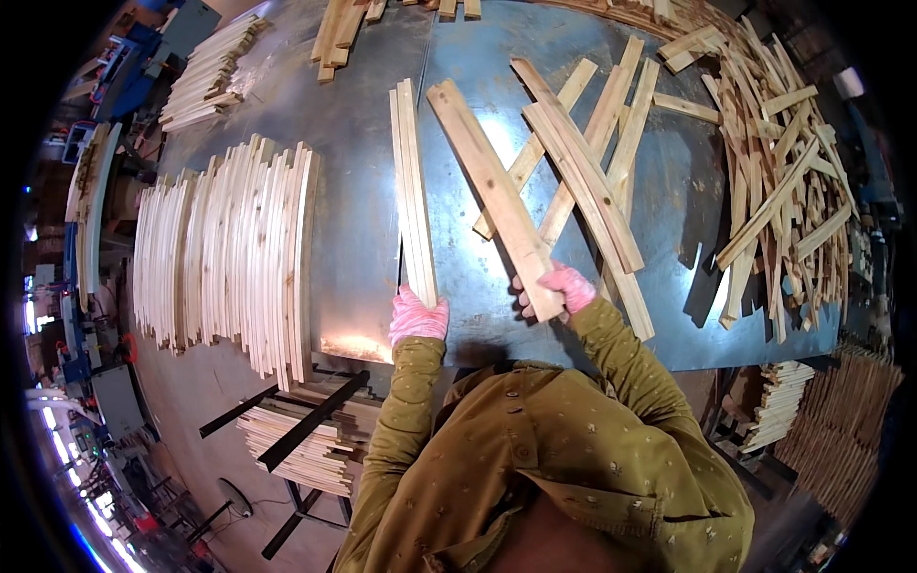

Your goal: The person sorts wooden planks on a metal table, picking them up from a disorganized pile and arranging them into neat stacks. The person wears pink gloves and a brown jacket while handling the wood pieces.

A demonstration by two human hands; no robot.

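Note:
In a pink glove, my left hand (418, 317) is closed round the near ends of a few narrow wooden strips (411, 191), which stand side by side and point away from me. My right hand (564, 288), gloved in pink too, grips the near end of a wider wooden board (497, 196). That board slants up to the left, its far end close to the strips. To its right several loose boards (583, 167) lie crossed over one another on the metal table (373, 134).
Left of my hands a neat row of pale strips (224, 253) overhangs the table edge. A smaller stack (215, 72) lies farther back. At the right, a jumbled heap of strips (778, 181) covers the table. Below left stands a black metal frame (315, 420) with more strips.

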